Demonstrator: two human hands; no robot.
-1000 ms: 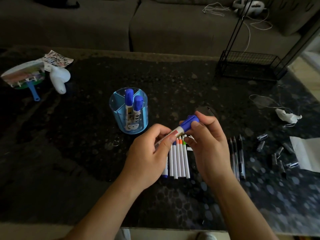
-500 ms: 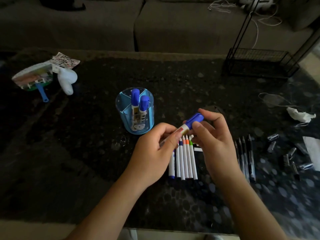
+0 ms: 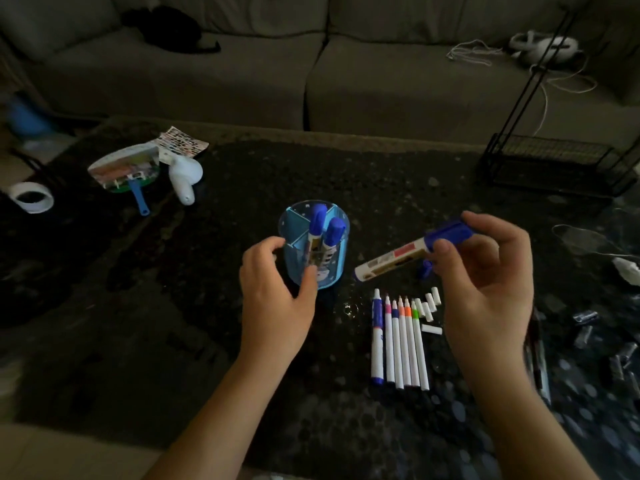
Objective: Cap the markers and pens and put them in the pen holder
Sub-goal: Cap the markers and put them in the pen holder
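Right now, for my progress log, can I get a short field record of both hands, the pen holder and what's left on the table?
left hand: grips the side of the pen holder
right hand: holds a capped blue marker by its cap end
pen holder: two blue-capped markers stand inside
table: row of uncapped markers, loose white caps beside them

Sofa (image 3: 242, 74), wire rack (image 3: 547, 161), tape roll (image 3: 31, 197)

The left hand (image 3: 273, 299) has let go of the capped marker (image 3: 394, 258) and now curls round the near side of the pen holder (image 3: 337, 265). The right hand (image 3: 485, 282) alone pinches the marker by its blue cap, tilted, off to the right.
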